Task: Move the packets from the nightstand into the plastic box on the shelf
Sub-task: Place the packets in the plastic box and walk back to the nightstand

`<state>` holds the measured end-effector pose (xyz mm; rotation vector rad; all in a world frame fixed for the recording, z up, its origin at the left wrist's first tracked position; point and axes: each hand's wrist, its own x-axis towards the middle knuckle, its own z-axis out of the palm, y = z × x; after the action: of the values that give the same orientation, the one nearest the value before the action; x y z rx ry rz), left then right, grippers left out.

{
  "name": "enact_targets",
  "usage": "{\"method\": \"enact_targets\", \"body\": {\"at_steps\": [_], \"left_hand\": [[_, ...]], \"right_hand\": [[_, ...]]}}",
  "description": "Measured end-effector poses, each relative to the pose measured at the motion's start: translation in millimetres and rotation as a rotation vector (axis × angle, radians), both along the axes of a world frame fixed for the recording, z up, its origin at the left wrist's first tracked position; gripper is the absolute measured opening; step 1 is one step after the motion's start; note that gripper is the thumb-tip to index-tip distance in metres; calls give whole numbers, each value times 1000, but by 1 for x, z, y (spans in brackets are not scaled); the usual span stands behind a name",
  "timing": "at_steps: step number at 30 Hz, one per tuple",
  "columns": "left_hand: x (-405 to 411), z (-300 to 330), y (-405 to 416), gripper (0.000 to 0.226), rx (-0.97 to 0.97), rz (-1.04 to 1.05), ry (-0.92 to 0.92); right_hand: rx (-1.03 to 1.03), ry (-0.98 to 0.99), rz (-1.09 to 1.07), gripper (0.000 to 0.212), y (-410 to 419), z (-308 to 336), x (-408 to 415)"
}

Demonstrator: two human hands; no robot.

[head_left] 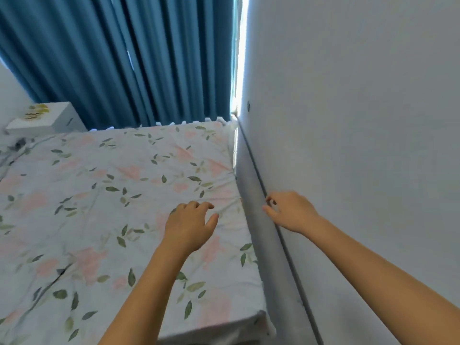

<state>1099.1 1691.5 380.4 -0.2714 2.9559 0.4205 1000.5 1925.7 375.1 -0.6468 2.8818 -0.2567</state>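
A white nightstand stands at the far left beyond the bed, by the curtain. On its top lie yellow packets, blurred and small. My left hand hovers over the bed's right side, fingers loosely curled and holding nothing. My right hand is held out near the wall, above the grey bed frame, fingers loosely bent and empty. Both hands are far from the nightstand. No plastic box or shelf is in view.
A bed with a floral sheet fills the lower left and lies between me and the nightstand. Blue curtains hang behind it. A white wall runs along the right, close to the bed.
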Motion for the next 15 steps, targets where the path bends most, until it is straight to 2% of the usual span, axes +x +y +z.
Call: {"method": "enact_targets", "body": {"at_steps": [5, 9, 15], "left_hand": [[-57, -15, 57, 45, 61, -162, -19], [-107, -27, 102, 45, 33, -280, -29], [-175, -42, 151, 45, 24, -248, -31]], "right_hand": [[-42, -78, -196, 43, 63, -10, -13], [-55, -56, -289, 43, 105, -21, -38], [-47, -48, -275, 44, 152, -36, -89]]}}
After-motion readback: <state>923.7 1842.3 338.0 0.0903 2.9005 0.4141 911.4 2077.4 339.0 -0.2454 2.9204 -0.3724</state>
